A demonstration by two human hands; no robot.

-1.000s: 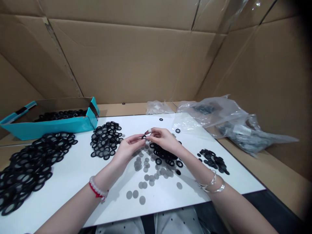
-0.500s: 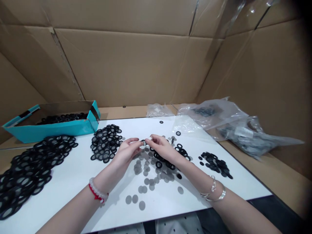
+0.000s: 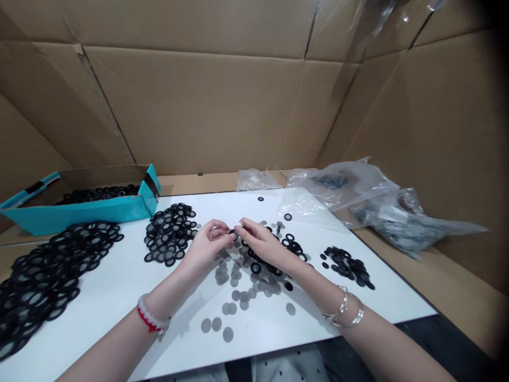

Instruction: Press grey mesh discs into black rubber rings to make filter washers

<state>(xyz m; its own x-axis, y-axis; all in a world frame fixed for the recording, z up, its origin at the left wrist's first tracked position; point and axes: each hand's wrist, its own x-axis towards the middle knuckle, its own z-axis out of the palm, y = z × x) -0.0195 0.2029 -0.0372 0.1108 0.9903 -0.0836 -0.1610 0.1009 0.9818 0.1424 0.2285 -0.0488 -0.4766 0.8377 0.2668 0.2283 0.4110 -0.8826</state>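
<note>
My left hand and my right hand meet above the middle of the white board. Together their fingertips pinch one small black ring. Below them lie several loose grey mesh discs. A heap of bare black rings sits under my right hand. A pile of rings with mesh inside lies just left of my left hand.
A large spread of meshed rings covers the board's left end. A teal box holding more rings stands at the back left. Small black parts lie at the right. Clear plastic bags lie behind them. Cardboard walls surround the table.
Both hands stayed together on the ring and sank slightly toward the board. The view shifted a little.
</note>
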